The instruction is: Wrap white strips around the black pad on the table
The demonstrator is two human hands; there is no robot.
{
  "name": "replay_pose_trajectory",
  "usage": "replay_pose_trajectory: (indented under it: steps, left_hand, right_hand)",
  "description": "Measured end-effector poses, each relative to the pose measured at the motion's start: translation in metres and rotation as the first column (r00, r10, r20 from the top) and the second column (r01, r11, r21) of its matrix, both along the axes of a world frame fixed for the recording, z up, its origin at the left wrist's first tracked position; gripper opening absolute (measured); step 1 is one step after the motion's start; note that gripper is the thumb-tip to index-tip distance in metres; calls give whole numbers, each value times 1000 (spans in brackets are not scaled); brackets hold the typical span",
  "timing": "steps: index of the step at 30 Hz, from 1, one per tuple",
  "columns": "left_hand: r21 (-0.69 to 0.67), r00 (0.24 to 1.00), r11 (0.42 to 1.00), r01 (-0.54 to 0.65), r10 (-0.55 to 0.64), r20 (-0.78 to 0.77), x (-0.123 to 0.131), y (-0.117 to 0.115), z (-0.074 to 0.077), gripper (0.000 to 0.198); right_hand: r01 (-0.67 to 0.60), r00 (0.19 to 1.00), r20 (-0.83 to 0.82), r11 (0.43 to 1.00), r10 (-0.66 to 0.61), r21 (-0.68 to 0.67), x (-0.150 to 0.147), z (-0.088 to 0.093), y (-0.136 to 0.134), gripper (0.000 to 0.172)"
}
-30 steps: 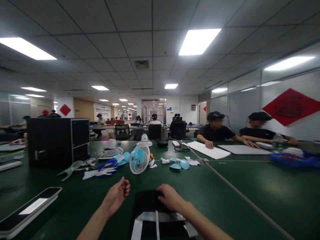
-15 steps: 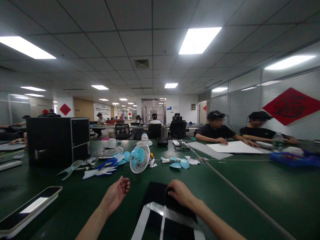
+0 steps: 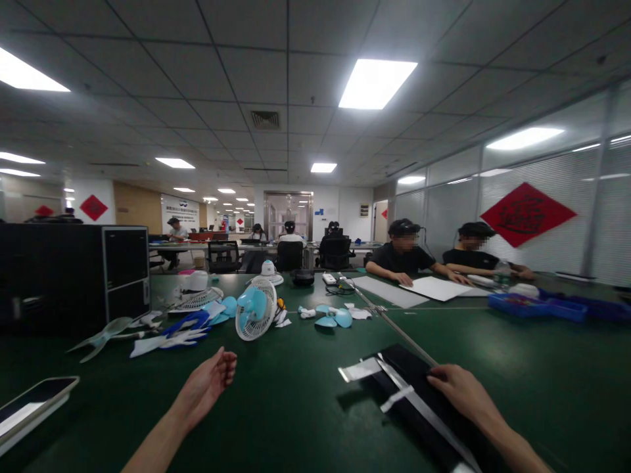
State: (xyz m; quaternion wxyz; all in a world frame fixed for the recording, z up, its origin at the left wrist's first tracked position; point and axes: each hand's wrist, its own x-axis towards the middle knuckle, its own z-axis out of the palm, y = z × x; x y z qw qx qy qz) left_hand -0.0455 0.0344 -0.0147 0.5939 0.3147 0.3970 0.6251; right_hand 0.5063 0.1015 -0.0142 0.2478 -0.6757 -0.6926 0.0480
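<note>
My right hand (image 3: 466, 395) grips the right edge of a flat black folded piece with silver-white strips (image 3: 411, 368), thumb and fingers closed on it. The piece lies slanted at the lower right, and a shadow under its left corner shows that side raised off the table. One pale strip sticks out beyond its left edge. Palm turned up and fingers loosely curled, my left hand (image 3: 206, 386) holds nothing over the green table (image 3: 290, 407). Beyond it stands a small white fan with blue blades (image 3: 256, 307).
Blue-and-white gloves (image 3: 180, 334), loose blue fan blades (image 3: 332, 317) and a black computer case (image 3: 123, 276) lie behind. A phone (image 3: 37, 407) is at left. Two people sit at right with white sheets (image 3: 434, 287), near blue trays (image 3: 522, 304). A metal strip (image 3: 404, 334) crosses the table.
My right hand has carried the black piece to the right and turned it aslant. My left hand stays empty, and the view has swung to the right.
</note>
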Motion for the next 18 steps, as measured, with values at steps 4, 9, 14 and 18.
replay_pose_trajectory:
  steps: [4, 9, 14, 18]
  left_hand:
    - [-15, 996, 1000, -14, 13, -92, -3, 4, -7, 19]
    - [-34, 981, 998, -47, 40, -188, -7, 5, -10, 22]
    - [4, 964, 1000, -25, 25, -264, -7, -1, -6, 29]
    - [-4, 949, 1000, -1, 0, -315, -5, -4, -1, 32]
  right_hand:
    - [98, 995, 12, 995, -98, -12, 18, -8, -8, 30]
    - [174, 985, -1, 982, -175, -69, 22, -5, -11, 30]
    - [172, 985, 44, 980, -168, -104, 21, -1, -14, 28]
    - [188, 976, 110, 982, -190, 32, 12, 3, -26, 31]
